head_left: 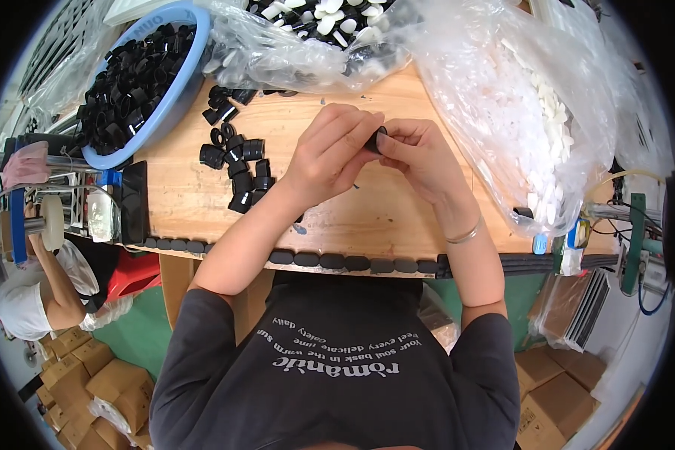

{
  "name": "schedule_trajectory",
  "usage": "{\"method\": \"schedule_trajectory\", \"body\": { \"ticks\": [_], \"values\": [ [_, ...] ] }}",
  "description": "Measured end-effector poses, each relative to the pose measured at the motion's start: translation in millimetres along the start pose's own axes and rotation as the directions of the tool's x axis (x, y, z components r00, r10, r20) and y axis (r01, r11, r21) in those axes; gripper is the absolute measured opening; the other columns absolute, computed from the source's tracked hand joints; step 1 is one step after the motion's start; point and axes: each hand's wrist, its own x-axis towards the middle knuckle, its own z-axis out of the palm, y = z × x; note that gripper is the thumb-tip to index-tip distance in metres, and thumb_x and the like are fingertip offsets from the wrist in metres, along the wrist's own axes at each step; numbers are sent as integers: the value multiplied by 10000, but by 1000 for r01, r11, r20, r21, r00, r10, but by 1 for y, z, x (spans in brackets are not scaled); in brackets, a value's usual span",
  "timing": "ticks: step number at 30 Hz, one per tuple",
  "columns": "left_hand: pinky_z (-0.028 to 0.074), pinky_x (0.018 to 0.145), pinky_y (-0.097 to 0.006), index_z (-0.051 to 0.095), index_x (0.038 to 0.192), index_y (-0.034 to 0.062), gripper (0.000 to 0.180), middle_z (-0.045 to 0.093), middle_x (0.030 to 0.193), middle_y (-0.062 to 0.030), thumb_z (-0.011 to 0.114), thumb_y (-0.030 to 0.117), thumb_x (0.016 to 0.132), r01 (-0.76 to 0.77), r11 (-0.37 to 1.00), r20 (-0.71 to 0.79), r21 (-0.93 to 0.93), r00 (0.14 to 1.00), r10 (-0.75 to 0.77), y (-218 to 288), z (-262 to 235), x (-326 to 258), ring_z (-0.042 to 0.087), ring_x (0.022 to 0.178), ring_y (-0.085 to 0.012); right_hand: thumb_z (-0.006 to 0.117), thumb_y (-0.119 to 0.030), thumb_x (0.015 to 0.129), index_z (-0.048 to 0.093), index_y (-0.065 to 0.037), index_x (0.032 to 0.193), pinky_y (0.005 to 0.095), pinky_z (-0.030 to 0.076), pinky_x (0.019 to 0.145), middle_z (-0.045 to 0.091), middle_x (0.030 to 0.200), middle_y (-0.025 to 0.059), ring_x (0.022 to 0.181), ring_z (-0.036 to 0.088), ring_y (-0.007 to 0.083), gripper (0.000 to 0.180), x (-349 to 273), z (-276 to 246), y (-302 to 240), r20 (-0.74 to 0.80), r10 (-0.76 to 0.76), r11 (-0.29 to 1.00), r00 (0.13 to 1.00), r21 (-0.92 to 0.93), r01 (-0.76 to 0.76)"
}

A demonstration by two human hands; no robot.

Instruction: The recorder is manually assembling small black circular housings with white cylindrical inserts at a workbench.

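Over the middle of the wooden table, my left hand (328, 156) and my right hand (421, 157) meet around a small black plastic cap (375, 141). My right thumb and fingers pinch its right side. The left fingers are curled round its other side and hide part of it. Left of my left hand lies a loose group of black plastic caps (253, 149), short hollow cylinders, some upright and some tipped over. Whether a second small part sits between my fingers cannot be seen.
A blue basin (195, 64) heaped with black caps stands far left. Behind is a plastic bag (277, 60) of black and white pieces; a clear bag (457, 67) with white pieces is at right. Black padding (307, 259) lines the near table edge. Another person (37, 292) is at left.
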Motion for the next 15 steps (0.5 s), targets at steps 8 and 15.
{"method": "schedule_trajectory", "body": {
  "ticks": [8,15],
  "values": [
    [482,710,-378,583,1096,-48,508,605,941,-128,732,6,613,78,997,72,-12,994,-77,-10,-1,-4,562,821,-317,671,-103,855,683,34,936,174,383,572,671,798,33,655,526,36,159,10,-6,10,-74,-8,998,997,-58,4],
    [473,701,-337,601,1092,10,417,620,926,-109,739,15,699,346,935,60,-73,938,-342,-7,4,-2,568,760,-231,608,-109,907,631,16,1016,184,451,616,674,860,40,713,588,62,168,7,0,10,-133,-233,920,963,-351,175]
  ]
}}
